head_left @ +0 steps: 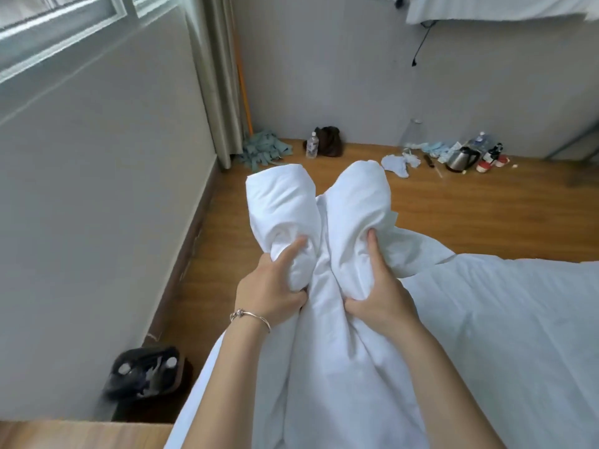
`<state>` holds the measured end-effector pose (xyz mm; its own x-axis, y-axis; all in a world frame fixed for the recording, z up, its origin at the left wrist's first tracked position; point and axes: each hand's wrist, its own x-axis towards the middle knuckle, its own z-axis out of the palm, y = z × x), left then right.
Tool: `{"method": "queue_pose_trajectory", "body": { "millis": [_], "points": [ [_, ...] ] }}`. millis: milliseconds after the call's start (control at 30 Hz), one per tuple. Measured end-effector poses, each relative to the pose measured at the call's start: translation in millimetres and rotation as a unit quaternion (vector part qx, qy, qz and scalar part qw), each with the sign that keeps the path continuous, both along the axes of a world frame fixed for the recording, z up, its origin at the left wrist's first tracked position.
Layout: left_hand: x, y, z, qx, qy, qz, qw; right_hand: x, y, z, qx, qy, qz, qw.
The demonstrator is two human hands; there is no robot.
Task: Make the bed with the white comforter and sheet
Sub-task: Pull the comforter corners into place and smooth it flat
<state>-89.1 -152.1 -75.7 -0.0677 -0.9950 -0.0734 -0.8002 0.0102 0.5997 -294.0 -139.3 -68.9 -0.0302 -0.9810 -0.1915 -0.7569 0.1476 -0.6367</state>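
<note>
Taking the bed [505,319] as the reference point: off its left side, down on the floor by the wall, sits a dark bin [146,374] with some stuff in it. Further out past that corner, a mop [262,150] leans by the curtain with a water bottle [311,144] next to it.

Now the action. The left hand [275,291] has a bracelet [251,317] on the wrist and is clamped around one bunched corner of the white comforter [327,335], fingers curled right into the fabric. The right hand [377,286] is doing the same on the other corner, thumb dug in. Both corners stick up like two fat ears above the bed's left edge, close together, and the rest of the comforter trails down between the arms and across the mattress. Underneath, on the right part of the bed, I think that's the sheet [518,367], lying fairly flat.

Beyond the foot of the bed, against the far wall, there's a kettle [460,158] and assorted clutter on the floor.

My take: this looks like the grab-two-corners-and-shake step. To do it well, I'd keep both grips tight on the actual corners, spread the hands wide apart so the edge goes taut, then give a good upward flick so it floats out flat over the sheet. Gripping bunched fabric this close together will probably just leave a twisted lump in the middle.
</note>
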Motion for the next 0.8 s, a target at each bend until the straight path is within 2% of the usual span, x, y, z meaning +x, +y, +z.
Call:
{"method": "queue_pose_trajectory", "body": {
  "millis": [200,333,467,600,800],
  "points": [
    [-59.4,-163.0,-10.4,0.01,-0.003,-0.061,0.998,-59.7,-137.2,-17.2,-0.016,-0.071,-0.077,0.994],
    [-100.1,-266.8,-11.6,-0.022,-0.016,-0.064,0.998,-95.6,-233.6,-27.4,-0.053,-0.101,-0.058,0.992],
    [-139.4,-361.5,1.7,-0.05,-0.021,-0.075,0.996,-135.0,-323.7,-28.7,-0.075,-0.129,-0.086,0.985],
    [-190.5,-447.3,3.6,-0.059,-0.019,-0.108,0.992,-175.7,-395.5,-33.7,-0.08,-0.145,-0.169,0.972],
    [-298.7,-574.1,-23.5,-0.056,-0.033,-0.225,0.972,-248.8,-485.0,-69.0,-0.064,-0.148,-0.336,0.928]
  ]
}}
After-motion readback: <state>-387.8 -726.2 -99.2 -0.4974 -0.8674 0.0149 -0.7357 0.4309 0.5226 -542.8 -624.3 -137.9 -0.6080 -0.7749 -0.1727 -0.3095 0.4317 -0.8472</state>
